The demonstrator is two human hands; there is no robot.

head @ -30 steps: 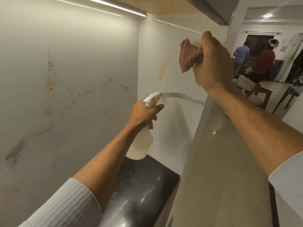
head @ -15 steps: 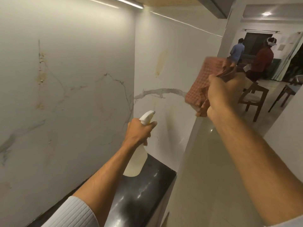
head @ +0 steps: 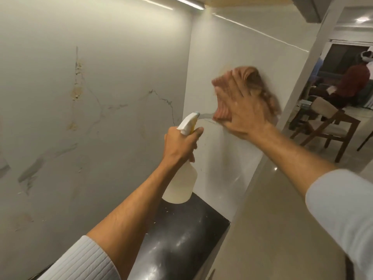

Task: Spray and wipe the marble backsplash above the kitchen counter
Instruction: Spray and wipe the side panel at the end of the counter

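Observation:
The white marble backsplash with grey veins and yellowish stains runs along the left and turns a corner to a far panel. My right hand presses a reddish-brown cloth flat against the far panel, fingers spread; the cloth is blurred by motion. My left hand grips the neck of a translucent spray bottle with a white and yellow trigger head, nozzle aimed at the far panel, held just above the counter.
A glossy black counter lies below the bottle, with crumbs on it. A beige surface rises on the right. Beyond it stand wooden chairs and a person in a red top.
My right hand has moved from beside the panel's edge onto the far panel and now holds the cloth flat on it. The bottle has risen slightly.

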